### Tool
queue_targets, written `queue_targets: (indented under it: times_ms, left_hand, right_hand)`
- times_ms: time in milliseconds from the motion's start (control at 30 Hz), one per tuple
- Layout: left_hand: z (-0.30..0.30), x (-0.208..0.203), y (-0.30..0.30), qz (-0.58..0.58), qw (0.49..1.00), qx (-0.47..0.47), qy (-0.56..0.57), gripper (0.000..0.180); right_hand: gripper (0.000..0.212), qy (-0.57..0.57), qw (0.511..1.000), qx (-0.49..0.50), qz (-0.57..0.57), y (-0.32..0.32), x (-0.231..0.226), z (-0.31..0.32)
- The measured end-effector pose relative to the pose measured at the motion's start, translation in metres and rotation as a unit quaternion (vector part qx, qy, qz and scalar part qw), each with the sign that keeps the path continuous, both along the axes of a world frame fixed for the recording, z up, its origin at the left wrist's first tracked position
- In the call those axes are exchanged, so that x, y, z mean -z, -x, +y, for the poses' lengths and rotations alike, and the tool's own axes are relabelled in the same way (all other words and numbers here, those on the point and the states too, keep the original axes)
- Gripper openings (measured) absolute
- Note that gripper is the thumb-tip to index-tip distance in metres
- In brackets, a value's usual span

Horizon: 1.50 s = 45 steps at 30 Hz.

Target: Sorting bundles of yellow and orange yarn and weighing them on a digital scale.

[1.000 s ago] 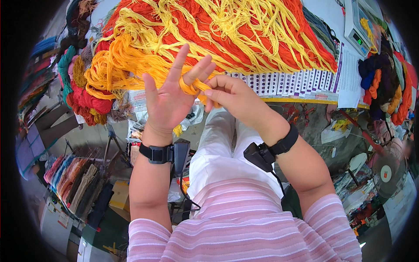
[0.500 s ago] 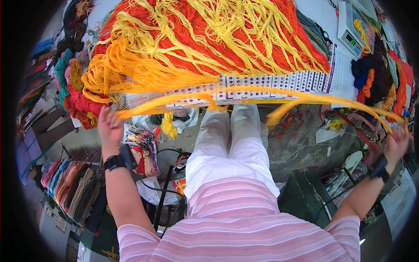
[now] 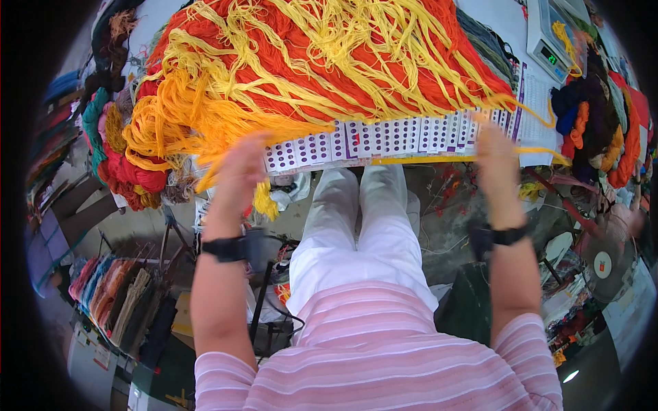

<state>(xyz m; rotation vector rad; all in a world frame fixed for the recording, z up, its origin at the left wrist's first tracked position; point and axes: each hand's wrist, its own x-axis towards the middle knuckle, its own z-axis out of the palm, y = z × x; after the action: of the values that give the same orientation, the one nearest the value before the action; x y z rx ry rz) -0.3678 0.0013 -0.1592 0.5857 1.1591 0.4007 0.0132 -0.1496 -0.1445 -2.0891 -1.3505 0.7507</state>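
both hands, left hand (image 3: 240,168) and right hand (image 3: 495,152), are raised apart, each grip closed on a yellow yarn strand (image 3: 425,159) stretched taut between them, apparently to straighten it clear of the yarn heap (image 3: 308,61) on the bench (image 3: 384,133).

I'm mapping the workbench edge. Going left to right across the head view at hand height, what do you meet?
Red and teal yarn bundles → left hand → white card of purple dots → right hand → dark purple and orange yarn skeins.

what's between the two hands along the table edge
In the head view, a taut yellow yarn strand runs from the left hand to the right hand, beside the card sheet of purple dots.
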Motion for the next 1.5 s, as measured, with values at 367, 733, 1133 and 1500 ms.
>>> queue_targets:
  times_ms: [367,733,1133,1500]
  left_hand:
    - [-0.052,0.103,-0.121,0.257,0.918,0.212,-0.217,0.022]
    - [-0.038,0.101,-0.105,0.114,0.966,0.193,-0.125,0.014]
    - [-0.036,0.103,-0.112,0.169,0.942,0.225,-0.182,0.020]
    - [-0.007,0.068,-0.043,0.179,0.971,-0.062,-0.147,0.010]
  right_hand:
    - [0.018,0.060,0.961,0.094,0.252,0.141,0.105,0.047]
    - [0.014,0.097,0.890,0.185,0.405,0.144,0.113,0.054]
    - [0.009,-0.106,0.983,0.018,0.150,0.146,0.115,0.031]
    - [0.025,-0.025,0.994,-0.101,-0.016,0.139,0.101,0.043]
